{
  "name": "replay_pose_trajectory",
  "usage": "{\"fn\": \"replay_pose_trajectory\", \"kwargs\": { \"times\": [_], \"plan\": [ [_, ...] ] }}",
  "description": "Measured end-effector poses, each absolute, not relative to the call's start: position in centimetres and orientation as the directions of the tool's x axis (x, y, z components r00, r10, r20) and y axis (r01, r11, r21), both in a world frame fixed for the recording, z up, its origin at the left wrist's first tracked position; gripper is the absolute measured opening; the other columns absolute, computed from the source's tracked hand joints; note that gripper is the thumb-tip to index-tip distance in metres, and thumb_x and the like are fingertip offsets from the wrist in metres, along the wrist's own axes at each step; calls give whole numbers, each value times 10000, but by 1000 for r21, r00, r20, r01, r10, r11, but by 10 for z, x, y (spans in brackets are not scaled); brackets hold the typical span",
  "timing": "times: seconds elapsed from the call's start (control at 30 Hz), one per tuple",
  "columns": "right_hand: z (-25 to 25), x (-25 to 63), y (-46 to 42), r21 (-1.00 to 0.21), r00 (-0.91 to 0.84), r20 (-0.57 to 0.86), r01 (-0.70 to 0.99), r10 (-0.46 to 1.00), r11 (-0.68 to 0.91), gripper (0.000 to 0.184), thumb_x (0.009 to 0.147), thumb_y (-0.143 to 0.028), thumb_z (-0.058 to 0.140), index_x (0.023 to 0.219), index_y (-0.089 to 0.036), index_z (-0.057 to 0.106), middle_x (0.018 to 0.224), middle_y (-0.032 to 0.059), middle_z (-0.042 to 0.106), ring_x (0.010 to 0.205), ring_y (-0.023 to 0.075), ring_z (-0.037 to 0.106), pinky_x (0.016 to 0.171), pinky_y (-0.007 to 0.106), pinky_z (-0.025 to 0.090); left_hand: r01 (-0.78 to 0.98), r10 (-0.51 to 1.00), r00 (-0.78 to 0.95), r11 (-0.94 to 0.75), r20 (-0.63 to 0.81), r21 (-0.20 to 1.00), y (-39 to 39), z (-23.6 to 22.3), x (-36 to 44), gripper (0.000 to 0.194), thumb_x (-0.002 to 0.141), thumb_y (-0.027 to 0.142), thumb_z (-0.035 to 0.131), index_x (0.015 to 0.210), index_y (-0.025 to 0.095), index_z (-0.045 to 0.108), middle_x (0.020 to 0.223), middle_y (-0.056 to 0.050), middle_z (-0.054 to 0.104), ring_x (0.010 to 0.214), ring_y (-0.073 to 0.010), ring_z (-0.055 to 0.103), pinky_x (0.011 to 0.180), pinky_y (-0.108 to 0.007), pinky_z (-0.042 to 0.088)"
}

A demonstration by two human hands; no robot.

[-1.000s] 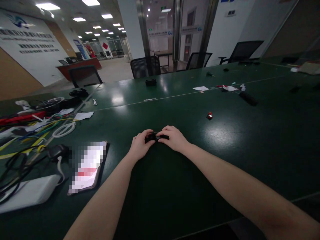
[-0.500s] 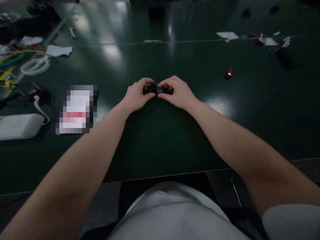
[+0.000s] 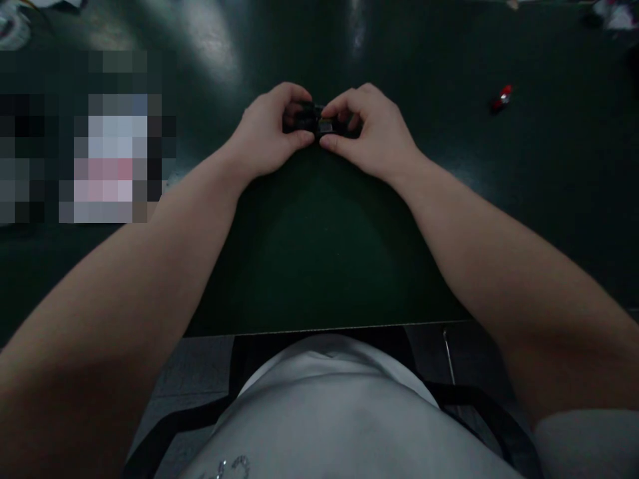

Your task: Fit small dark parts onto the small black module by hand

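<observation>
My left hand [image 3: 273, 130] and my right hand [image 3: 372, 130] face each other over the dark green table [image 3: 319, 246]. Between them lies a small black object with a shiny grey patch [image 3: 325, 125]; its kind is too dark to make out. The left fingers and thumb close around its left part. On the right part, my right thumb and forefinger pinch near the grey patch. My fingers hide much of the object, and I cannot tell whether it is one piece or two.
A small red and black item [image 3: 502, 98] lies on the table to the right. At the left is a blurred-out flat rectangular item [image 3: 110, 156]. Coiled white cable [image 3: 14, 30] sits at the far left corner, and crumpled scraps [image 3: 616, 14] at the far right.
The view has tilted down, so the hands and table items appear shifted, and the far side of the table has left the picture. Both hands keep their hold on the black object.
</observation>
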State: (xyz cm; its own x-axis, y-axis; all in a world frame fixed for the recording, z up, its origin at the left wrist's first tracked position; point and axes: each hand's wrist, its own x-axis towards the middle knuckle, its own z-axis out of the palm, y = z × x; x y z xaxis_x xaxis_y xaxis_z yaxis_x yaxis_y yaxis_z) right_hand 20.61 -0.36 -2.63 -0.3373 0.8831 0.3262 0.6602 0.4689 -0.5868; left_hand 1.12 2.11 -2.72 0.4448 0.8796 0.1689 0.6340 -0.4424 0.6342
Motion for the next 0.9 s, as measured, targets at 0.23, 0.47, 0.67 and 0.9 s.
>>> {"fn": "replay_pose_trajectory", "kwargs": {
  "times": [0.23, 0.47, 0.67, 0.9],
  "plan": [
    [-24, 204, -1, -598, -307, 397, 628, 865, 498, 265, 714, -248, 664, 970, -195, 622, 927, 33, 545, 808, 161, 537, 750, 341, 451, 702, 896, 407, -431, 178, 567, 23, -26, 11, 428, 758, 212, 638, 1163, 213, 501, 1048, -22, 636, 999, -218, 584, 898, -390, 418],
    [-20, 205, -3, -625, -303, 346, 631, 888, 459, 298, 733, -252, 653, 1026, -235, 601, 1021, 30, 526, 903, 161, 550, 798, 347, 458, 731, 896, 402, -439, 190, 523, 18, -22, 9, 509, 764, 258, 646, 1238, 223, 461, 1090, -58, 644, 1053, -254, 563, 899, -422, 401],
    [-16, 203, -5, -641, -269, 273, 666, 924, 383, 280, 745, -256, 645, 1021, -246, 601, 1036, 27, 521, 938, 169, 543, 823, 369, 445, 727, 890, 410, -450, 199, 518, 17, -21, 8, 397, 789, 255, 616, 1171, 252, 506, 1087, -32, 627, 1050, -250, 544, 894, -415, 393],
    [-15, 202, -5, -661, -249, 274, 653, 929, 370, 266, 731, -232, 640, 996, -257, 623, 1029, 27, 525, 965, 184, 545, 861, 372, 426, 730, 895, 408, -438, 180, 525, 12, -14, 10, 402, 771, 258, 601, 1163, 255, 512, 1148, -32, 591, 1085, -243, 511, 923, -385, 369]
  ]
}}
